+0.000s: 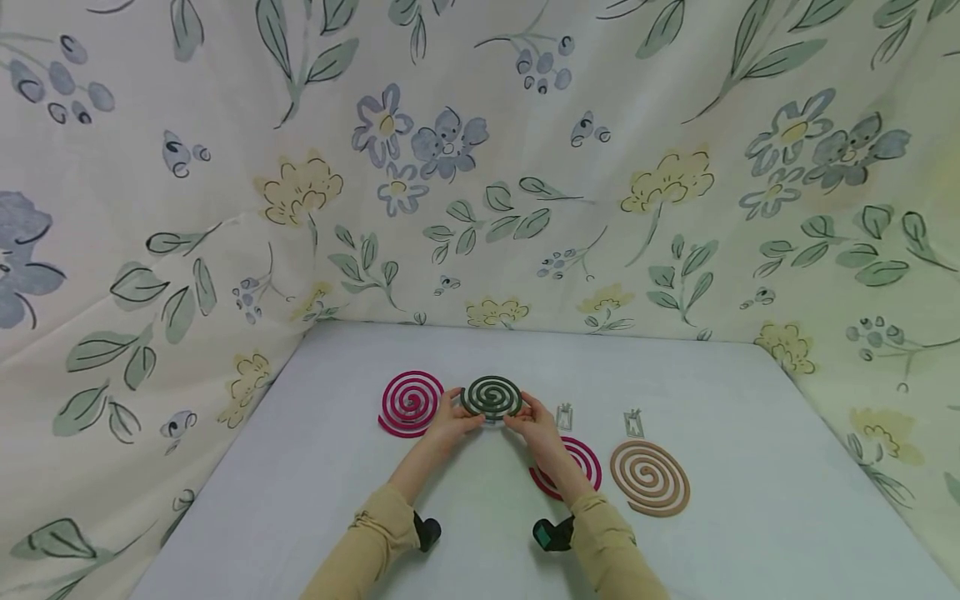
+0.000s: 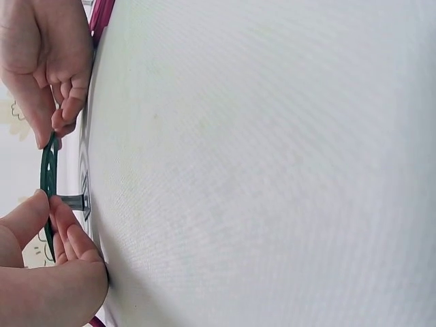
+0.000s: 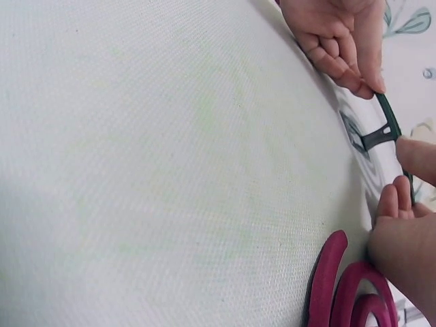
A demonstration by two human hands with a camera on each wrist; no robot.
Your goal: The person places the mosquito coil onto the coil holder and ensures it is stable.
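Both hands pinch a dark green mosquito coil [image 1: 491, 396] at its opposite edges, the left hand [image 1: 450, 423] at its left and the right hand [image 1: 536, 421] at its right. The coil lies level above the tabletop. Beneath its middle, a small metal coil stand [image 2: 73, 202] rises from a flat base to the coil's underside. In the right wrist view the stand's upright [image 3: 378, 136] meets the coil's underside. Just left of the left hand lies a magenta coil [image 1: 411, 402]. A second magenta coil [image 1: 583, 458] is partly hidden under the right forearm.
A tan coil [image 1: 650, 477] lies at the right. Two flat metal stands [image 1: 565, 417] lie behind the right-hand coils, one farther right. The white table [image 1: 765, 433] ends at a floral cloth backdrop [image 1: 525, 208]. Dark wrist cameras [image 1: 553, 534] hang inside both cuffs.
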